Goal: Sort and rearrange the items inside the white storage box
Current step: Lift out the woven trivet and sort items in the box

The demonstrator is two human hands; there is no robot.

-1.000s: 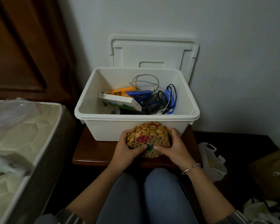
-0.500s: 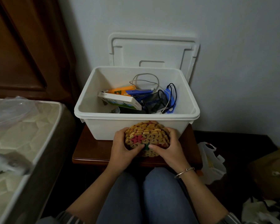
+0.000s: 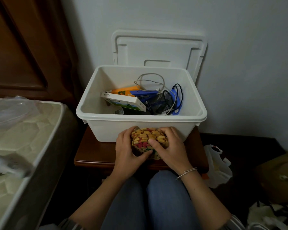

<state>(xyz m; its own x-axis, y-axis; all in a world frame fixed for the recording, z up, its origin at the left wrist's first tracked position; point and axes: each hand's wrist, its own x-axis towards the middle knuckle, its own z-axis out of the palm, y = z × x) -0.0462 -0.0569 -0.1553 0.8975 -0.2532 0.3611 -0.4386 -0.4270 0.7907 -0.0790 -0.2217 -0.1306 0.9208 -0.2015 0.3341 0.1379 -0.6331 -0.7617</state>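
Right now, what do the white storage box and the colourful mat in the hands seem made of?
The white rectangular storage box looks like plastic: smooth, slight sheen, moulded rim. The yellow-and-red mat seems small wooden pieces linked in rows, matte.

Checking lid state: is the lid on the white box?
No, the lid stands upright behind the open white box.

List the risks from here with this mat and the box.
1. The mat, bent between left hand and right hand, may spring open if either lets go.
2. Dropped at the right of the box, it could snag the cables over the mesh cup.
3. Bumping the box might topple the lid leaning behind it.
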